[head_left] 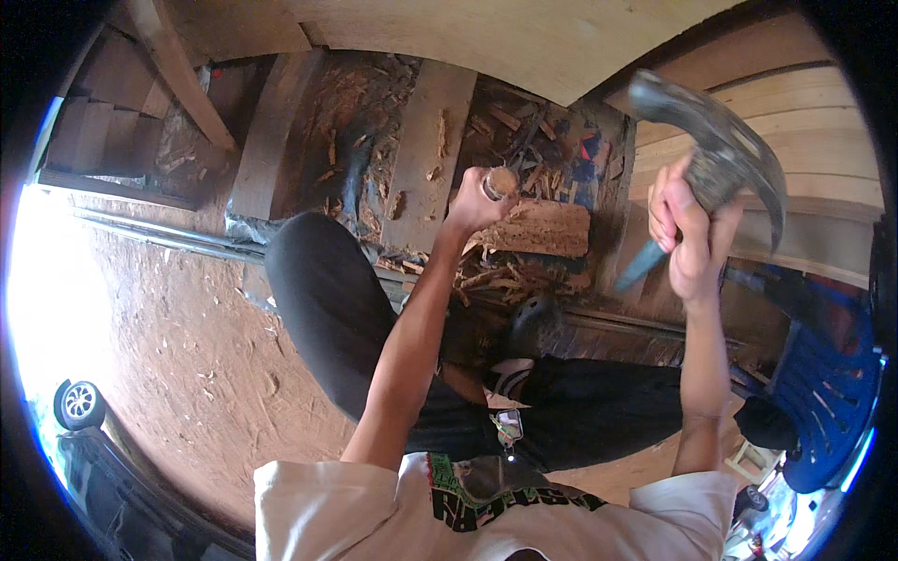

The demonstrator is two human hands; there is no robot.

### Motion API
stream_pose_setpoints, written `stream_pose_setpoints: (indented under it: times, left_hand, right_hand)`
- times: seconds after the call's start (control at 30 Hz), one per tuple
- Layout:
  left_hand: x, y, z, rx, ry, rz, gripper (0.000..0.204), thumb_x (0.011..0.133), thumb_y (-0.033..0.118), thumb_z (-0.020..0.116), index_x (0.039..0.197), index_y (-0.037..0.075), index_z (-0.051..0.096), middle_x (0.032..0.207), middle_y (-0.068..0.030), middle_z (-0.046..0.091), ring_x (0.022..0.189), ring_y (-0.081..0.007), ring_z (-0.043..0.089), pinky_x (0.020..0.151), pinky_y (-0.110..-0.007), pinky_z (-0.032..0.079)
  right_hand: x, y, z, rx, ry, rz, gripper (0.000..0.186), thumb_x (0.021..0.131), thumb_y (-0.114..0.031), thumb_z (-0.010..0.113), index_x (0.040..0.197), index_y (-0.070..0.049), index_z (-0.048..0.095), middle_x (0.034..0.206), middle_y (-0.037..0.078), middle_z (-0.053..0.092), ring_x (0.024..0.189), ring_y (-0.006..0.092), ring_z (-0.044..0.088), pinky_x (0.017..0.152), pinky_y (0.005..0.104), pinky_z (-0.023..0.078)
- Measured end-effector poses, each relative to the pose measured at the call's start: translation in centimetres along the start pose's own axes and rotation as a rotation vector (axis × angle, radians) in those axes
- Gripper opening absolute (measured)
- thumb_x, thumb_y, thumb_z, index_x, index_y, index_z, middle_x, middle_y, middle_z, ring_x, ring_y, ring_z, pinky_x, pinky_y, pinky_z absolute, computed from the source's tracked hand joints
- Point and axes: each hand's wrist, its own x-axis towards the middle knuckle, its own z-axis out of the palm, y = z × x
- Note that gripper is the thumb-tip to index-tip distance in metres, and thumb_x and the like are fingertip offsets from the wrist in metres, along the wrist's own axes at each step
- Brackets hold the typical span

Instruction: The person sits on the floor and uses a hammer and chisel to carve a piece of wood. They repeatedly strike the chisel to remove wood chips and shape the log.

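My left hand (475, 201) is closed around a wooden-handled chisel (500, 181), held upright over a wooden block (547, 227) that lies among wood chips. My right hand (687, 234) is raised at the right and grips a claw hammer (720, 140) with a blue handle; the steel head sits high above the hand. My knees in black trousers (327, 299) are bent below the work, and a white shirt shows at the bottom edge.
Thick planks (426, 140) and scattered wood chips (360, 122) lie ahead. Pale boards (804, 122) stand at the right. A metal pipe (159, 234) crosses the red dirt ground (187, 346). A blue plastic chair (828, 393) is at the lower right, a car wheel (79, 402) at the lower left.
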Motion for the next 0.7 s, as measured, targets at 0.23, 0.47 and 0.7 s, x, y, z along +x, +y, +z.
stream_pose_setpoints:
  times: [0.23,0.47,0.7]
  left_hand:
    - [-0.1,1.8,-0.1,-0.013,-0.184,0.036,0.021,0.069,0.017,0.072,0.074,0.0,0.061,0.067,-0.0001,0.059,0.062,-0.0088,0.052,0.058,-0.029,0.046]
    - [-1.1,1.4,-0.4,0.03,-0.045,0.025,0.023,0.07,0.017,0.073,0.077,-0.001,0.061,0.069,-0.0041,0.059,0.065,-0.0119,0.054,0.062,-0.031,0.047]
    - [-0.3,-0.2,0.3,-0.037,-0.106,0.141,0.027,0.07,0.02,0.074,0.081,-0.002,0.063,0.073,-0.0073,0.06,0.069,-0.0158,0.057,0.068,-0.033,0.048]
  right_hand:
    - [2.5,10.0,3.1,-0.587,-0.125,0.146,0.033,0.09,-0.024,0.059,0.112,0.001,0.055,0.099,0.009,0.061,0.095,0.0249,0.053,0.089,0.0405,0.042]
    - [0.0,-0.4,-1.3,0.103,0.248,-0.122,0.027,0.093,-0.029,0.057,0.073,-0.011,0.055,0.054,-0.006,0.042,0.044,0.003,0.035,0.04,0.0207,0.026]
    - [2.5,8.8,3.7,-0.659,-0.17,0.102,0.027,0.088,-0.022,0.06,0.103,0.0,0.062,0.081,0.02,0.067,0.065,0.0344,0.062,0.062,0.0438,0.049]
